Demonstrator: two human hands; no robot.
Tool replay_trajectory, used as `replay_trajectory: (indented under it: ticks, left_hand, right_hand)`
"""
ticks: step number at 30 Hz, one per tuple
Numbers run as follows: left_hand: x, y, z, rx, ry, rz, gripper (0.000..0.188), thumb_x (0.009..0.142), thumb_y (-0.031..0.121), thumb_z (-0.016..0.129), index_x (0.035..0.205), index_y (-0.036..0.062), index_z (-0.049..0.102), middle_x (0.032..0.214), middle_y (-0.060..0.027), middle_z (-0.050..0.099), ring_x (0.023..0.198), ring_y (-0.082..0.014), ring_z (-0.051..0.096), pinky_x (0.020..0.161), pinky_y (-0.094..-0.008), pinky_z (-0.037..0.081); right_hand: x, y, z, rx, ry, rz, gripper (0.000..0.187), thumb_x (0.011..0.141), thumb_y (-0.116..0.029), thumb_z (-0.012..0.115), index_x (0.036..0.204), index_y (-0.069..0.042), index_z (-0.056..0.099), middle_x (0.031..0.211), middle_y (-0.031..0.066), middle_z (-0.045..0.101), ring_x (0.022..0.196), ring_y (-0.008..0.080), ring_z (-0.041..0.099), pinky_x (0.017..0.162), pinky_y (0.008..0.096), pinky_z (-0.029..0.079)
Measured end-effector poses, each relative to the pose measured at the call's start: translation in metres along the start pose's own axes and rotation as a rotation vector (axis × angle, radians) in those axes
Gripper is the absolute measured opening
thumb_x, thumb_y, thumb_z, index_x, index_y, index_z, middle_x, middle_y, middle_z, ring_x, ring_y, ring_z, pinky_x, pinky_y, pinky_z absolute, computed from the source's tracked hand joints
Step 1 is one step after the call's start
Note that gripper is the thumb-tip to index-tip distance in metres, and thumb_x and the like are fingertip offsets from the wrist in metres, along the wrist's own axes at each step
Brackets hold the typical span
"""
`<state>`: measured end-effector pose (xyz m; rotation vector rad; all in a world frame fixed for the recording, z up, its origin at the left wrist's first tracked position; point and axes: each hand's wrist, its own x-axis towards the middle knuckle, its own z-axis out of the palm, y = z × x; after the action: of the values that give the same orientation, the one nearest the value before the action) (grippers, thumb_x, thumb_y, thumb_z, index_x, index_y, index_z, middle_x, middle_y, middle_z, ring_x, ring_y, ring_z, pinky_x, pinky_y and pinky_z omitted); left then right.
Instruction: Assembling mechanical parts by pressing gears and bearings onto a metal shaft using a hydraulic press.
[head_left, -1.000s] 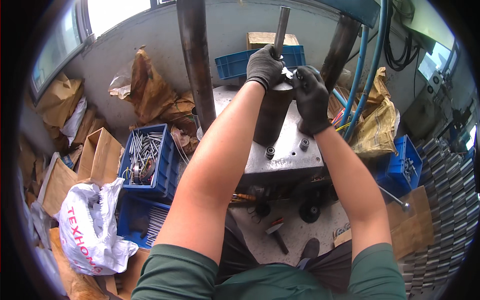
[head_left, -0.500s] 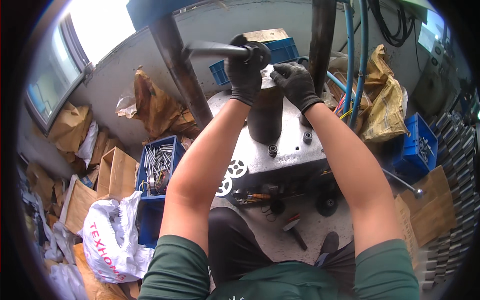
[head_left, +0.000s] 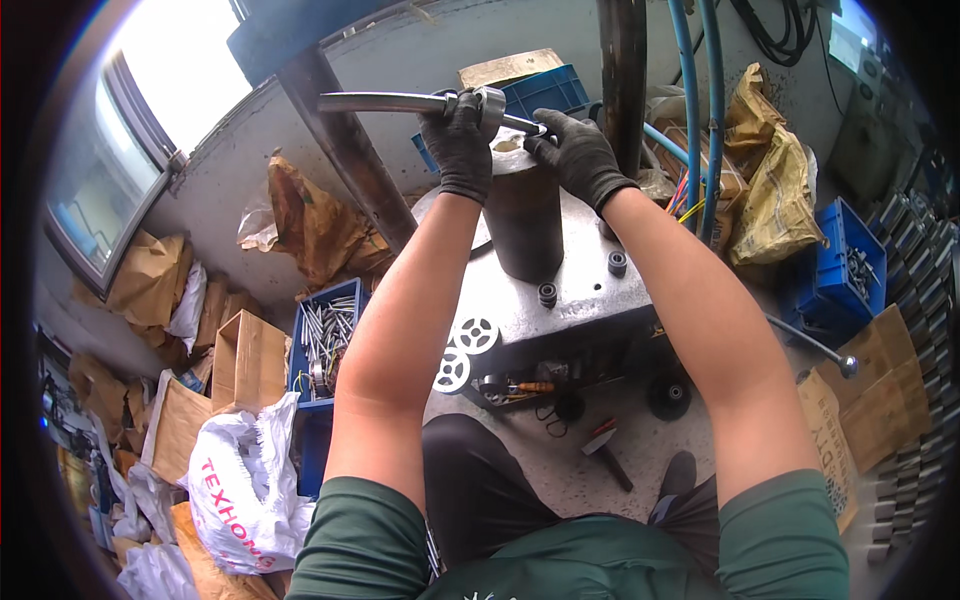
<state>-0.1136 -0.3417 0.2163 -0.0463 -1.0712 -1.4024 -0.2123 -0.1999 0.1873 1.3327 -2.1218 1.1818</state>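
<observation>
My left hand [head_left: 455, 150], in a black glove, is closed around a long metal shaft [head_left: 385, 102] with a thick ring-shaped collar [head_left: 490, 110]. The shaft lies nearly level, its thick end to the left and its thin end sloping right. At that thin end my right hand [head_left: 585, 158], also gloved, is closed, with thumb and forefinger about the tip. Beneath both hands an upright dark cylinder [head_left: 525, 225] with a pale, hollowed top stands on a metal press bed [head_left: 585, 290]. Two small dark ringed parts, one a short bushing [head_left: 617, 263], sit on the bed.
Steel columns [head_left: 345, 150] and blue hoses [head_left: 712, 120] rise around the bed. On the left are a blue bin [head_left: 330, 320] of metal rods and a white sack [head_left: 240, 480]; at right, another blue bin [head_left: 840, 265]. A hammer [head_left: 610, 460] lies on the floor.
The shaft, blurred before, now shows sharply and has swung so its thin end reaches my right fingers. My right hand has closed in on that end. The whole view has shifted slightly.
</observation>
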Motion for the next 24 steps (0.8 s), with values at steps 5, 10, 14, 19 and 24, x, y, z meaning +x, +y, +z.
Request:
replay_trajectory:
  ticks: [5, 10, 14, 19, 24]
  left_hand:
    - [0.006, 0.004, -0.001, -0.021, -0.052, -0.032, 0.019, 0.091, 0.001, 0.071, 0.092, 0.0111, 0.056, 0.086, -0.0029, 0.063, 0.076, -0.0161, 0.068, 0.059, -0.0340, 0.063]
    - [0.009, 0.006, 0.010, 0.103, -0.113, -0.037, 0.018, 0.090, 0.001, 0.072, 0.090, 0.0092, 0.056, 0.084, -0.0040, 0.062, 0.074, -0.0170, 0.067, 0.061, -0.0341, 0.062]
    - [0.013, 0.022, 0.017, 0.218, -0.125, -0.119, 0.018, 0.091, 0.002, 0.073, 0.090, 0.0064, 0.056, 0.083, -0.0053, 0.062, 0.074, -0.0174, 0.067, 0.062, -0.0327, 0.060]
    - [0.023, 0.023, 0.002, 0.431, -0.156, -0.077, 0.021, 0.096, 0.007, 0.072, 0.103, 0.0022, 0.053, 0.090, -0.0105, 0.064, 0.077, -0.0188, 0.068, 0.065, -0.0329, 0.059]
    - [-0.015, 0.042, 0.023, 0.115, -0.025, 0.023, 0.024, 0.094, 0.005, 0.070, 0.104, 0.0049, 0.048, 0.099, -0.0070, 0.058, 0.079, -0.0130, 0.064, 0.062, -0.0262, 0.057]
  right_hand:
    - [0.003, -0.013, -0.013, -0.013, -0.086, 0.017, 0.052, 0.095, -0.040, 0.075, 0.141, -0.017, 0.065, 0.113, 0.0180, 0.075, 0.109, 0.0354, 0.069, 0.100, 0.0439, 0.053]
    - [-0.006, 0.012, -0.031, 0.018, -0.006, -0.225, 0.043, 0.096, -0.032, 0.072, 0.134, -0.012, 0.066, 0.117, 0.0189, 0.073, 0.107, 0.0369, 0.070, 0.100, 0.0457, 0.054]
    - [-0.050, 0.003, -0.126, -0.283, -0.138, -0.744, 0.029, 0.087, -0.019, 0.073, 0.112, -0.005, 0.067, 0.108, 0.0152, 0.072, 0.101, 0.0343, 0.072, 0.093, 0.0455, 0.056]
    - [-0.130, 0.010, -0.248, -0.505, -0.574, -0.611, 0.027, 0.080, -0.010, 0.073, 0.107, -0.009, 0.070, 0.108, 0.0120, 0.072, 0.097, 0.0338, 0.069, 0.087, 0.0428, 0.055]
    - [-0.212, 0.020, -0.282, -0.259, -0.461, -0.464, 0.026, 0.079, -0.017, 0.078, 0.103, -0.010, 0.072, 0.104, 0.0105, 0.073, 0.095, 0.0312, 0.070, 0.084, 0.0430, 0.056]
